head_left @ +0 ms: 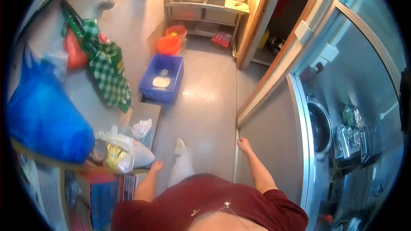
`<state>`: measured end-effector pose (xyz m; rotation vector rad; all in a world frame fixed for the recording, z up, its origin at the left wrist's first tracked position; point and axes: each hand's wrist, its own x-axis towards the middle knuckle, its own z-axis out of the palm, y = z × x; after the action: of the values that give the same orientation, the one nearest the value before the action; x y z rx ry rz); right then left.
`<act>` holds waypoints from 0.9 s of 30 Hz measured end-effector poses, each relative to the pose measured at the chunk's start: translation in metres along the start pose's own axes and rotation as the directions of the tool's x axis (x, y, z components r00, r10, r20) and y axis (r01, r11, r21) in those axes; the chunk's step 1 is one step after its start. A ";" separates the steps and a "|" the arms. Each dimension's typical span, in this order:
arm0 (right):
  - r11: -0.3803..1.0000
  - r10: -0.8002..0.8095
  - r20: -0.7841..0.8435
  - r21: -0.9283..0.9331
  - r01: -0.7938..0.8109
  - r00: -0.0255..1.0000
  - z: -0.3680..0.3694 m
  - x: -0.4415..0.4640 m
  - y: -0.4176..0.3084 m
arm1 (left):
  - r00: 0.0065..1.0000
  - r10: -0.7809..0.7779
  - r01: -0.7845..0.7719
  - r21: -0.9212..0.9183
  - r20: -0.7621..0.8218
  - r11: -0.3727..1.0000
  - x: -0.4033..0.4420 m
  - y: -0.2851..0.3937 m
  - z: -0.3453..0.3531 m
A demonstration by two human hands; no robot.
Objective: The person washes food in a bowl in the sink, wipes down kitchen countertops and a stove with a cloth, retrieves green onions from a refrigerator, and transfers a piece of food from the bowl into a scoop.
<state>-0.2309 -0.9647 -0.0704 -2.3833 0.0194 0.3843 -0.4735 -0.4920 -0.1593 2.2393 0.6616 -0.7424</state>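
Wore maroon shirt (171,201) closest in view

Held left hand (157,165) just beside a white plastic bag (139,153), near a big blue bag (49,115); too blurred to tell whether clenched or released. Curled right hand (243,145) into a loose fist near the grey panel (276,124). Faced a blue crate (156,92), then orange buckets (169,47), then a sink (192,5).

Head-worn camera view, facing forward and steeply down along the floor (207,75) — wearer's maroon shirt (209,199) near at bottom, sink (192,4) far off at top — wide fisheye frame, corners dark.
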 end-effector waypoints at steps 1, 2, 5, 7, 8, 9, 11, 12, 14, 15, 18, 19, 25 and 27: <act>0.994 0.013 0.017 0.108 -0.014 1.000 -0.003 0.024 -0.038 | 0.998 0.062 -0.065 0.132 0.022 0.989 0.026 -0.004 -0.008; 0.976 0.028 0.039 0.214 -0.036 0.999 -0.001 0.046 -0.063 | 0.998 -0.016 0.013 0.055 0.058 0.998 0.048 0.003 -0.021; 0.980 -0.158 0.062 0.130 0.149 0.985 0.036 0.118 -0.073 | 0.988 -0.086 0.089 -0.024 0.125 0.996 0.110 0.031 -0.068; 0.964 0.077 0.220 0.234 -0.129 0.972 0.047 0.138 -0.083 | 0.995 0.070 -0.076 0.083 0.074 0.994 0.155 0.056 -0.105; 0.953 0.146 0.258 0.223 -0.206 0.955 0.046 0.138 -0.087 | 1.000 0.009 -0.008 -0.019 0.030 1.000 0.170 0.073 -0.123; 0.937 0.214 0.295 0.209 -0.281 0.931 0.040 0.138 -0.091 | 0.998 -0.058 0.057 -0.123 -0.008 0.991 0.190 0.096 -0.147; 0.885 0.382 0.338 0.136 -0.446 0.860 0.028 0.141 -0.096 | 0.994 -0.091 0.075 -0.236 -0.059 0.969 0.236 0.137 -0.192; 0.833 0.464 0.322 0.160 -0.530 0.825 0.025 0.142 -0.094 | 0.996 -0.054 0.034 -0.246 -0.076 0.969 0.268 0.153 -0.208; 0.720 0.578 0.321 0.231 -0.654 0.750 0.024 0.145 -0.077 | 0.992 0.079 -0.105 -0.299 -0.098 0.948 0.326 0.197 -0.233; 0.667 0.610 0.332 0.275 -0.692 0.720 0.024 0.151 -0.063 | 0.991 0.092 -0.125 -0.418 -0.097 0.900 0.346 0.229 -0.244; 0.848 0.476 0.355 0.058 -0.527 0.805 0.016 0.174 -0.040 | 0.979 0.176 -0.202 -0.451 -0.100 0.870 0.389 0.327 -0.275; 0.790 0.549 0.362 0.068 -0.609 0.753 0.013 0.180 -0.041 | 0.985 0.173 -0.163 -0.513 -0.029 0.843 0.406 0.352 -0.277; 0.559 0.702 0.393 0.213 -0.802 0.593 0.005 0.310 -0.019 | 0.941 0.326 -0.298 -0.238 0.086 0.924 0.477 0.441 -0.306; 0.697 0.611 0.401 0.136 -0.704 0.683 -0.013 0.392 -0.021 | 0.943 0.333 -0.332 -0.105 -0.010 0.937 0.487 0.444 -0.324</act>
<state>0.1495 -0.9215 -0.1567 -1.9200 0.7686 1.0495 0.2550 -0.4223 -0.0906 2.1729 0.2959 -0.5331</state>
